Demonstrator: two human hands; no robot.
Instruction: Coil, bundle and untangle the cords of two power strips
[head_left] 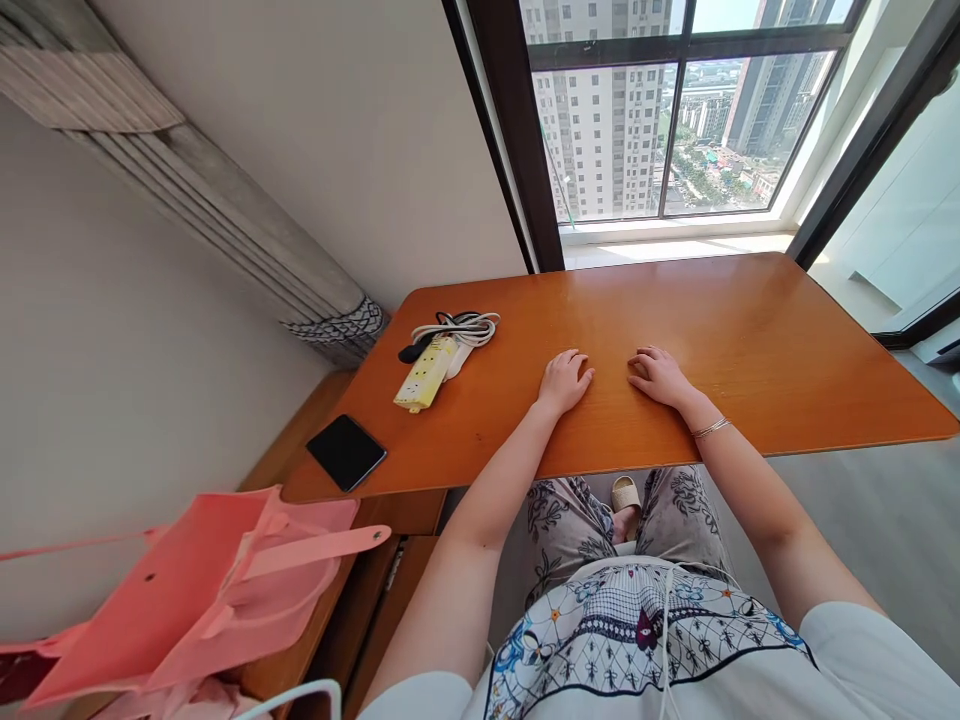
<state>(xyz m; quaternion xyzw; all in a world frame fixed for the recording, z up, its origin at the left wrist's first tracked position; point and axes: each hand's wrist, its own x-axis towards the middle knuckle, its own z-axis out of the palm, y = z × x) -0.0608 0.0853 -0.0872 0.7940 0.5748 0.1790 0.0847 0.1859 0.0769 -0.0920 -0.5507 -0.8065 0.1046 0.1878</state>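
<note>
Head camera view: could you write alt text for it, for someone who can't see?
A person's left hand and right hand rest apart on a reddish-brown table, holding nothing. Left of them lie a yellow power strip, bundled cords and a dark-screened device. A pink bag is at lower left; tall buildings show through a window.

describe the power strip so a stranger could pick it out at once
On the brown table, look left of the person's left hand. The power strip lies there, cords coiled at its far end; its yellow, socketed top sets it apart from the flat black device nearer the table's edge.
</note>
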